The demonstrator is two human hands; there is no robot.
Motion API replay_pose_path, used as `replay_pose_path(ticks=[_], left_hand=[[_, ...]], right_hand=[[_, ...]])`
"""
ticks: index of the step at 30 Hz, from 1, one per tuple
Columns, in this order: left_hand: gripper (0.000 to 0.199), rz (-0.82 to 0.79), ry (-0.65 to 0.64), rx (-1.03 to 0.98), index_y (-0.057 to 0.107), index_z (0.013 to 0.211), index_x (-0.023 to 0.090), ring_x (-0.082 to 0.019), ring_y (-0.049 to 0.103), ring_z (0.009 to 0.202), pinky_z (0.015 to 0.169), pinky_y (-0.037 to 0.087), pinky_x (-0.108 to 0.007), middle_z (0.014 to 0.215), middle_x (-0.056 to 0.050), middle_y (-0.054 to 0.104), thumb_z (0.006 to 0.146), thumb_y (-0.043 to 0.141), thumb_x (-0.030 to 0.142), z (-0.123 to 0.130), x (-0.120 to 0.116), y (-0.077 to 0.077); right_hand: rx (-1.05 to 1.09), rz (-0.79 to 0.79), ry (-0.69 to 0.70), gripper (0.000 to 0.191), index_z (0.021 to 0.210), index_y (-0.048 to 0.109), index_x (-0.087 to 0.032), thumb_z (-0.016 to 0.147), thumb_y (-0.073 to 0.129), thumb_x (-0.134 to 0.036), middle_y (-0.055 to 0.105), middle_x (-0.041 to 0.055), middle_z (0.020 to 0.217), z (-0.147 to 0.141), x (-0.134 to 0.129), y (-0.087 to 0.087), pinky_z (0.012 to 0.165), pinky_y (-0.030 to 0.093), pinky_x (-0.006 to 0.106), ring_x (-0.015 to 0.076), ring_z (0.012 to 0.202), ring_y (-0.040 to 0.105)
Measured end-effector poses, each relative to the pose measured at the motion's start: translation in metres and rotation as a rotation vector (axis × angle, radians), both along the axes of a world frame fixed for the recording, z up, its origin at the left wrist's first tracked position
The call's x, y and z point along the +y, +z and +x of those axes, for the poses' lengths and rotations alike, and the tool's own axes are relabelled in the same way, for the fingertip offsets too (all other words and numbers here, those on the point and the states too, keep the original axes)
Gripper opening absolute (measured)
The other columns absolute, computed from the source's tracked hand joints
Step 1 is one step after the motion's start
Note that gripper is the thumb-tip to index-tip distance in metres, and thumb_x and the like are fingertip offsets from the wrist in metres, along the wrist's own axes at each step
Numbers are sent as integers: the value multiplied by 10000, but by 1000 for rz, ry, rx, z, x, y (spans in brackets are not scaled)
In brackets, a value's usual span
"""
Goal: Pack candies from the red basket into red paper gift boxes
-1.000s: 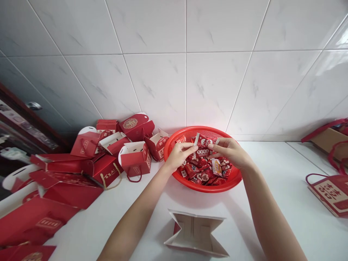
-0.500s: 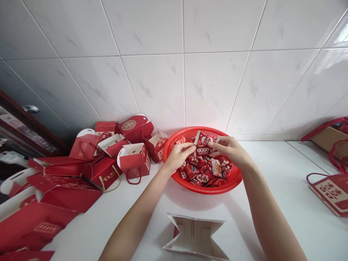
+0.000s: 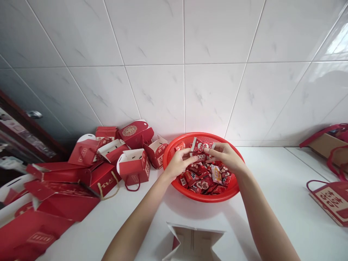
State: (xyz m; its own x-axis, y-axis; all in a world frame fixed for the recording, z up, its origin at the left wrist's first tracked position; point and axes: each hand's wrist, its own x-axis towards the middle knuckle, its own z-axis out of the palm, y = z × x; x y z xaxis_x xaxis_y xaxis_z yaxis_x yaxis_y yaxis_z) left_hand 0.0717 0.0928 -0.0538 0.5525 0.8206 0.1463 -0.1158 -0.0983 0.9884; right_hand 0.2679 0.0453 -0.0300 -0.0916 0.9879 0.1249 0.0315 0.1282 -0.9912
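A round red plastic basket (image 3: 179,189) holds a heap of small red wrapped candies (image 3: 202,184). Over its back part, my left hand (image 3: 178,164) has thumb and fingers closed on the left edge of red snack packets. My right hand (image 3: 227,157) pinches the right side of the same packets. The upper red packet (image 3: 201,145) has pale crimped ends and white lettering; another red packet (image 3: 199,157) shows just below it, partly covered by my fingers. Nearer to me, between my forearms, stands an open paper box (image 3: 195,241) with a pale inside, cut off by the frame.
Several red gift boxes (image 3: 134,166) are piled at left, some open, some with cord handles. At right lie a red bag (image 3: 330,203) and a cardboard box (image 3: 331,146) on the white tabletop (image 3: 272,195). A tiled wall (image 3: 212,98) rises behind.
The view has tilted up slightly, so everything sits lower in the picture. My hands still hold the packets, with the upper packet shifted a little to the left.
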Motion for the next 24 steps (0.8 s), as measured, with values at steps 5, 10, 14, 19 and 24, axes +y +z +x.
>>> replay_pose_path(ticks=[5,10,14,19,24], left_hand=[[338,15,-52,128,791,1000,154,-264,729,943,885,570,-385,976,-81,804,770,822,398,0,3,-9],[245,255,-215,411,827,960,190,-258,734,923,838,550,-328,978,-74,817,815,761,375,-5,5,-17],[215,447,-382,581,844,911,216,-235,727,921,820,518,-277,983,-60,815,868,694,364,-7,4,-16],[190,548,-427,674,854,890,253,-212,720,863,791,484,-250,917,-45,812,876,674,314,-4,-1,-15],[204,564,-453,741,836,800,258,-182,664,675,644,428,-241,720,-4,769,876,649,281,-4,-5,-15]], right_hand=[[15,33,-122,434,586,627,-193,692,877,-531,701,26,722,-1,-1,-1,719,627,354,201,758,685],[46,53,-235,309,741,743,-201,707,868,-482,765,53,825,3,-3,3,712,619,341,233,847,714],[50,41,-235,303,766,773,-201,688,875,-476,779,57,853,5,-7,8,728,625,351,244,877,723],[39,38,-218,333,799,793,-191,692,876,-495,772,61,824,8,-11,10,743,636,370,245,860,723],[30,45,-223,351,745,768,-181,681,886,-505,754,57,791,9,-14,11,737,637,371,244,840,719]])
